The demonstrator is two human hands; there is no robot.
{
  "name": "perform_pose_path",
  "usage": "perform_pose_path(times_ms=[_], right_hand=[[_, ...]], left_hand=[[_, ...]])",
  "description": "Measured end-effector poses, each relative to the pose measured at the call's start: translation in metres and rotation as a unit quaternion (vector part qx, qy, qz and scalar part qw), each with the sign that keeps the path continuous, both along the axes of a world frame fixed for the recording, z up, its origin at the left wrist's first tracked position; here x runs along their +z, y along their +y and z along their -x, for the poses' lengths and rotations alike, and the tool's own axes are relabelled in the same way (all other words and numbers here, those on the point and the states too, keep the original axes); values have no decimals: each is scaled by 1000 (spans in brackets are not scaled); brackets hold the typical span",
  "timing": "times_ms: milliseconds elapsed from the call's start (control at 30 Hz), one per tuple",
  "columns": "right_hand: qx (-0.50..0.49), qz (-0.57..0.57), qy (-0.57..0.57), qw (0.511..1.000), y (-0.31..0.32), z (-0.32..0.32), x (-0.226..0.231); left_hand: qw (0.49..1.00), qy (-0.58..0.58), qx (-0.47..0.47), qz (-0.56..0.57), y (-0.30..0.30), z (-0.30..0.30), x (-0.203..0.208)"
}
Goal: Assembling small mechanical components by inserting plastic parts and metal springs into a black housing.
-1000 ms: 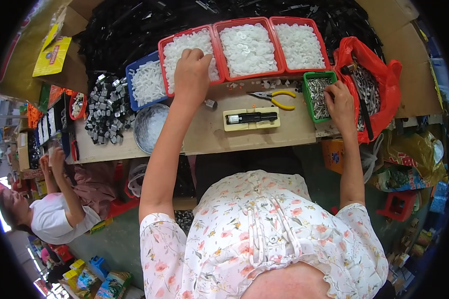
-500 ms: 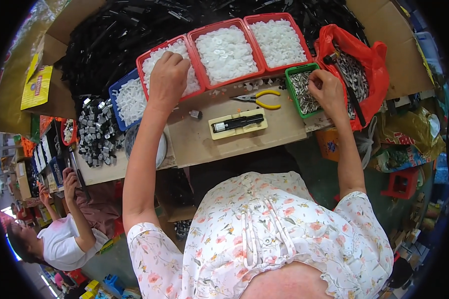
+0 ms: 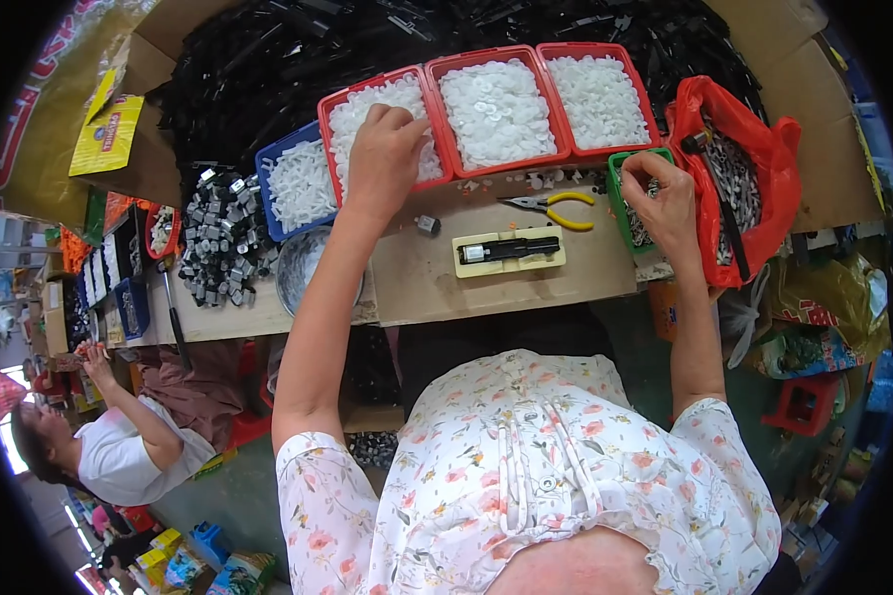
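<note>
Over the left red tray (image 3: 333,149) of small white plastic pieces, my left hand (image 3: 383,157) is closed with fingertips bent together; whatever it may hold is hidden. My right hand (image 3: 663,198) pinches thumb and forefinger together at the green tray (image 3: 617,198), covering much of the small metal pins in it. Anything between those fingertips is too small to make out. Between my hands, a cream fixture (image 3: 551,260) on the cardboard holds a black part with a metal block (image 3: 476,254) at its left end. Beyond it lie yellow-handled pliers (image 3: 569,211), and a loose metal-and-black block (image 3: 428,225) sits to the left.
Two more red trays (image 3: 569,119) hold white pieces, beside a blue tray (image 3: 268,203). A red plastic bag (image 3: 786,188) with metal parts and a hammer (image 3: 729,213) stands right. Metal blocks (image 3: 223,243) pile up left; black parts (image 3: 298,50) heap behind. Another person (image 3: 134,451) sits left.
The view has shifted, so the bench sits farther right in the picture. My right hand has moved slightly left over the green tray, finger and thumb pinched. My left hand stays over the red tray.
</note>
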State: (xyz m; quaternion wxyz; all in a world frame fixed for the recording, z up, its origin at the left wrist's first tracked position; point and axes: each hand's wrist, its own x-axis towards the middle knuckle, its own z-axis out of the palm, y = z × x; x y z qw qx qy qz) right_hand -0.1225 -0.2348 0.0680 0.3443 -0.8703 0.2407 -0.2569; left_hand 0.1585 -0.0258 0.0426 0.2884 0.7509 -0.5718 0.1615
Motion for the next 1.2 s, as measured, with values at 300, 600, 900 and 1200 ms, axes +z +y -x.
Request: perform_pose_path(times_ms=[300,600,900,1200], right_hand=[[28,-81,-43,995,18,-17,0],[129,-224,-118,959,44,-51,4],[177,-198,-228,937,104,-95,5],[162,-168,-221,947,108,-89,5]], left_hand=[[1000,-17,7,-21,-11,-5,3],[975,180,52,121,9,10,23],[446,851,-4,277,31,81,9],[409,870,-43,273,30,103,11]])
